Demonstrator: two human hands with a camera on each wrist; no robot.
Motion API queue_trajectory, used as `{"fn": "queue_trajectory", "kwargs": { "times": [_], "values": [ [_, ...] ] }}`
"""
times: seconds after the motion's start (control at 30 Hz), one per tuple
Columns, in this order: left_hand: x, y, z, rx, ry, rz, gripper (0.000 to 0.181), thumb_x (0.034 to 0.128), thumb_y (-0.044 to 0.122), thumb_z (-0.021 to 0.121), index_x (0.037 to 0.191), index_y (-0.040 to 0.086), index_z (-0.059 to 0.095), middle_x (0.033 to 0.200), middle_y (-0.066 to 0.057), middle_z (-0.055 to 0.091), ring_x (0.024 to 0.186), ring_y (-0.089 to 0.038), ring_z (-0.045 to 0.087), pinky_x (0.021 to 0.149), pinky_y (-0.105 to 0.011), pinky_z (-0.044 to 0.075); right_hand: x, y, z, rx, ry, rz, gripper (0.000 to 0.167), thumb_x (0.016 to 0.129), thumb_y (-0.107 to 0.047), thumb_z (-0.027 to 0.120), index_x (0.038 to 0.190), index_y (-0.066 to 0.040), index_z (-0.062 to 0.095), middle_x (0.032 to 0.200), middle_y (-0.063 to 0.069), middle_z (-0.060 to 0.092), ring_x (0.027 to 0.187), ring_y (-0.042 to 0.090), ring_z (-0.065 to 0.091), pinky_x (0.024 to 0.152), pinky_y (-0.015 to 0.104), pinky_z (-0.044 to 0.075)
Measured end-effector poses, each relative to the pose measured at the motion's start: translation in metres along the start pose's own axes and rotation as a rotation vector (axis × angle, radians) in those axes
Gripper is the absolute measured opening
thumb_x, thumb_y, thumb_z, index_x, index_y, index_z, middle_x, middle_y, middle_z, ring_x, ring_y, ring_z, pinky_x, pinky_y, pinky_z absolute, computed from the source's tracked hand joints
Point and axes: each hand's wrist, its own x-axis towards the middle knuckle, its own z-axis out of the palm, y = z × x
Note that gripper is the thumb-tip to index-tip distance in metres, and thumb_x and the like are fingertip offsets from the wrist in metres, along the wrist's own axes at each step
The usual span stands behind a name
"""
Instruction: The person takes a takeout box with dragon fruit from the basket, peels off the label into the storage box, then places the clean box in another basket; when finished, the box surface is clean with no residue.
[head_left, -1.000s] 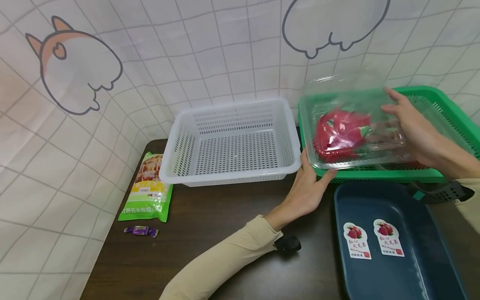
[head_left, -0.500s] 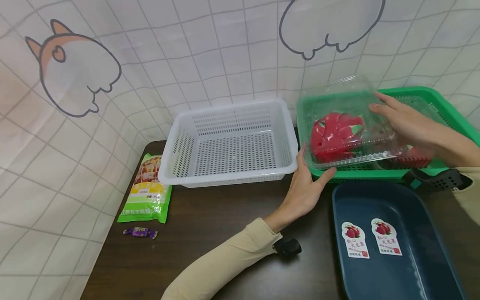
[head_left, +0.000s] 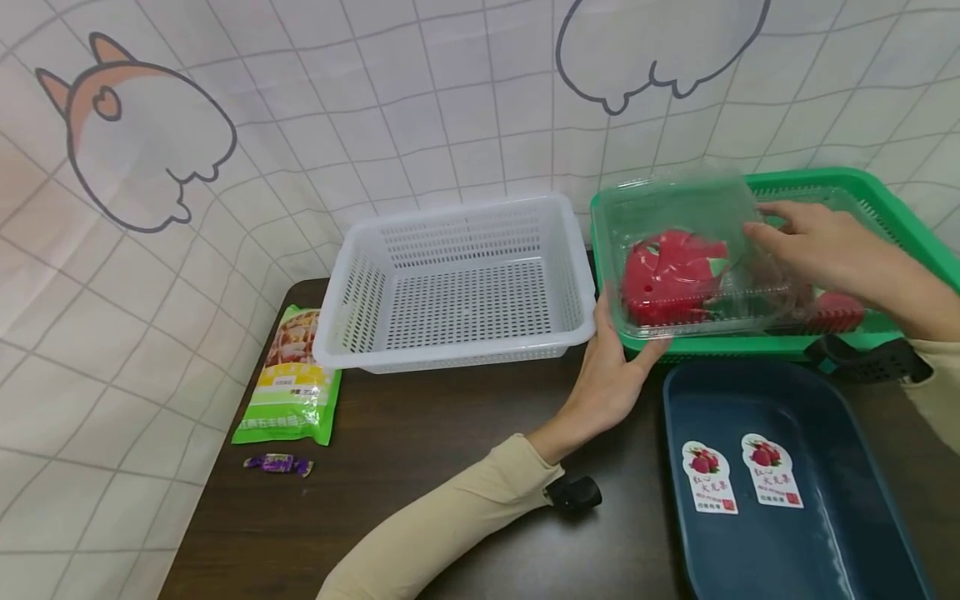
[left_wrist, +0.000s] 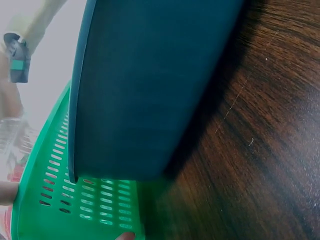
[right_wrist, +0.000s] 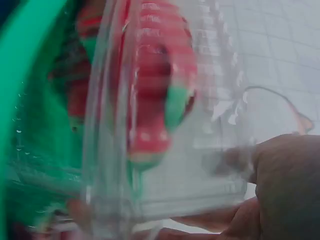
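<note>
My right hand (head_left: 832, 254) holds the right side of a clear plastic fruit box (head_left: 641, 204). Red dragon fruit with green tips (head_left: 671, 279) shows through its walls. The box lies slightly tilted over the left half of a green basket (head_left: 817, 177). My left hand (head_left: 600, 387) touches that basket's front left corner, thumb spread from the fingers; whether it also touches the box is unclear. In the left wrist view, one fingertip (left_wrist: 7, 192) is at the basket's rim. The right wrist view is blurred, with the box (right_wrist: 190, 187) close to my hand.
More red fruit (head_left: 838, 312) lies in the green basket. A white basket (head_left: 465, 358) stands to its left. In front is a dark blue tray (head_left: 795, 567) bearing two dragon fruit labels (head_left: 709, 479). A green food packet (head_left: 292, 400) and purple candy (head_left: 277, 464) lie at left.
The box in my right hand has come down and a little left, settling lower over the green basket. The left hand stays at the basket's corner.
</note>
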Motion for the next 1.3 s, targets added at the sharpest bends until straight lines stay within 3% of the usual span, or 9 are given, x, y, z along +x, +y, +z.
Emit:
{"fn": "queue_trajectory", "kwargs": {
  "times": [0.03, 0.17, 0.37, 0.47, 0.7, 0.93, 1.3],
  "values": [
    [0.000, 0.000, 0.000, -0.001, -0.004, 0.009, 0.093, 0.1047, 0.030, 0.064, 0.168, 0.022, -0.004, 0.168, 0.000, 0.028, 0.153, -0.010, 0.029, 0.125, -0.041, 0.028, -0.001, 0.001, 0.002, -0.018, 0.003, 0.005, 0.079, 0.113, -0.046, 0.026, 0.161, 0.012, 0.003, 0.147, 0.052, 0.029, 0.132, 0.068, 0.034, 0.101, 0.082, 0.031],
    [0.000, 0.001, 0.001, -0.007, -0.018, 0.028, 0.095, 0.1051, 0.029, 0.064, 0.167, 0.023, -0.008, 0.170, 0.000, 0.025, 0.153, -0.010, 0.027, 0.125, -0.042, 0.027, -0.003, 0.004, 0.008, -0.021, -0.002, 0.022, 0.087, 0.111, -0.052, 0.029, 0.160, 0.012, -0.003, 0.145, 0.051, 0.032, 0.130, 0.066, 0.037, 0.100, 0.082, 0.032],
    [-0.001, 0.000, 0.000, -0.011, -0.017, 0.044, 0.096, 0.1047, 0.027, 0.064, 0.167, 0.024, -0.008, 0.170, 0.000, 0.026, 0.153, -0.010, 0.028, 0.125, -0.042, 0.028, 0.000, 0.002, 0.013, -0.026, -0.018, 0.043, 0.101, 0.108, -0.060, 0.038, 0.159, 0.013, -0.009, 0.148, 0.054, 0.025, 0.132, 0.069, 0.031, 0.104, 0.082, 0.029],
    [-0.001, 0.001, 0.000, -0.014, -0.015, 0.032, 0.097, 0.1046, 0.028, 0.064, 0.168, 0.023, -0.010, 0.170, 0.001, 0.025, 0.153, -0.009, 0.028, 0.126, -0.042, 0.026, 0.000, 0.003, 0.013, -0.036, -0.015, 0.048, 0.102, 0.107, -0.060, 0.040, 0.159, 0.013, -0.008, 0.148, 0.054, 0.025, 0.133, 0.070, 0.030, 0.105, 0.082, 0.028],
    [-0.001, 0.004, -0.004, 0.005, -0.015, -0.058, 0.103, 0.1020, 0.036, 0.067, 0.168, 0.023, -0.010, 0.172, 0.003, 0.022, 0.155, -0.011, 0.026, 0.126, -0.046, 0.025, 0.003, 0.005, 0.014, -0.065, -0.017, 0.048, 0.102, 0.107, -0.062, 0.040, 0.159, 0.013, -0.006, 0.148, 0.053, 0.026, 0.134, 0.069, 0.029, 0.106, 0.082, 0.027],
    [-0.001, 0.003, -0.005, 0.040, -0.039, -0.038, 0.114, 0.0953, 0.032, 0.077, 0.167, 0.025, -0.011, 0.171, 0.004, 0.022, 0.154, -0.012, 0.027, 0.124, -0.046, 0.030, 0.006, 0.004, 0.014, -0.087, -0.019, 0.051, 0.102, 0.107, -0.062, 0.041, 0.159, 0.014, -0.004, 0.149, 0.054, 0.025, 0.137, 0.070, 0.025, 0.108, 0.082, 0.024],
    [0.000, 0.001, -0.001, 0.026, -0.023, -0.057, 0.108, 0.1002, 0.036, 0.071, 0.167, 0.025, -0.013, 0.174, 0.004, 0.013, 0.157, -0.013, 0.021, 0.126, -0.048, 0.024, 0.008, 0.007, 0.019, -0.062, -0.007, 0.027, 0.099, 0.109, -0.057, 0.040, 0.158, 0.016, -0.006, 0.151, 0.054, 0.021, 0.138, 0.069, 0.023, 0.108, 0.081, 0.024]
  ]
}}
